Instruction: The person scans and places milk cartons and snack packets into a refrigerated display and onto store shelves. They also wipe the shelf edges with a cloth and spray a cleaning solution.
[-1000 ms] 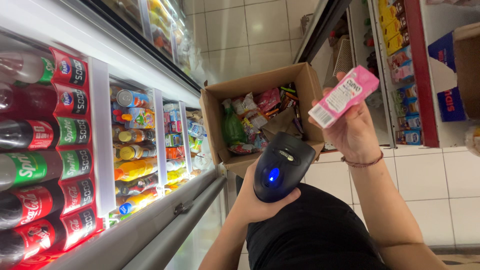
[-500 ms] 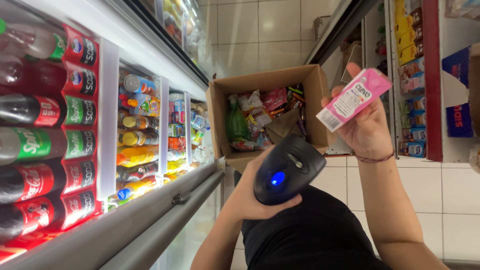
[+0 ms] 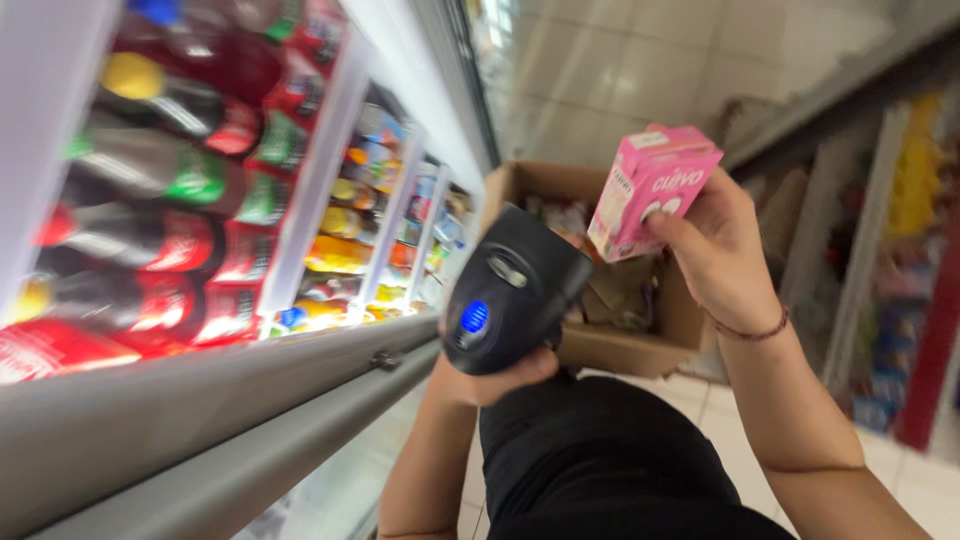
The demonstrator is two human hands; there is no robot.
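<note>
While a black handheld scanner (image 3: 515, 290) is gripped in the left hand (image 3: 490, 375), fingers closed round its handle from below, a small pink carton (image 3: 652, 188) is held up in the right hand (image 3: 722, 262), pinched at its lower end between thumb and fingers. The carton is raised just to the right of and slightly above the scanner's head, close but apart from it, with its long axis tilted up and to the right. The scanner's blue-lit face is turned toward the camera, its nose angled up toward the carton. Behind both, an open cardboard box (image 3: 625, 345) of mixed packets is seen on the tiled floor (image 3: 700, 395), and bottles (image 3: 150, 230) are ranged in the refrigerated case (image 3: 200, 400) at left.
</note>
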